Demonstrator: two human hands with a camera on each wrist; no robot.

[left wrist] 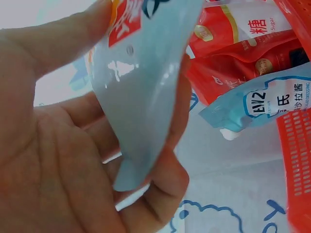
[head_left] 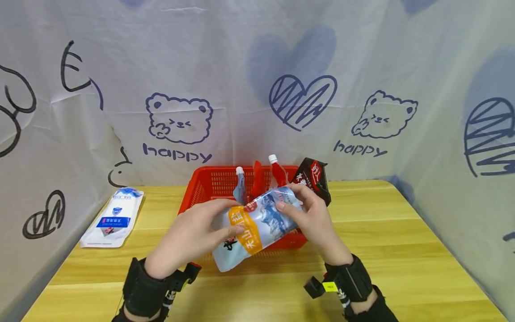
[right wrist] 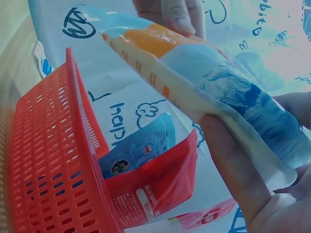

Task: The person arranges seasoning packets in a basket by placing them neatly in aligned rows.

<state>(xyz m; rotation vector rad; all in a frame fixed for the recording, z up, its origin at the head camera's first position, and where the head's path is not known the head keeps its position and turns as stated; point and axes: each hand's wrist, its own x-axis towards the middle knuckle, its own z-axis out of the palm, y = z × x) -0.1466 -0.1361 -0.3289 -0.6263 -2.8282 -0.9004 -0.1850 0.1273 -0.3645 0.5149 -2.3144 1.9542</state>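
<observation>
A pale blue pouch (head_left: 267,219) with an orange band and a mountain picture is held in the air by both hands, tilted, in front of the red basket (head_left: 201,183). My left hand (head_left: 193,235) grips its lower left end, thumb on the front and fingers behind. At the upper right end my right hand (head_left: 315,219) pinches it between thumb and fingers. The right wrist view shows the pouch's narrow side (right wrist: 165,85) and a right finger along it. In the left wrist view the pale end of the pouch (left wrist: 138,107) lies between thumb and fingers.
Inside the basket stand a blue salad dressing pouch (left wrist: 272,99), red pouches (right wrist: 160,177) and a black packet (head_left: 311,176) leaning out at the right. A white and blue packet (head_left: 114,219) lies on the wooden table (head_left: 382,250) at left. A drawn-on white cloth (head_left: 241,67) hangs behind.
</observation>
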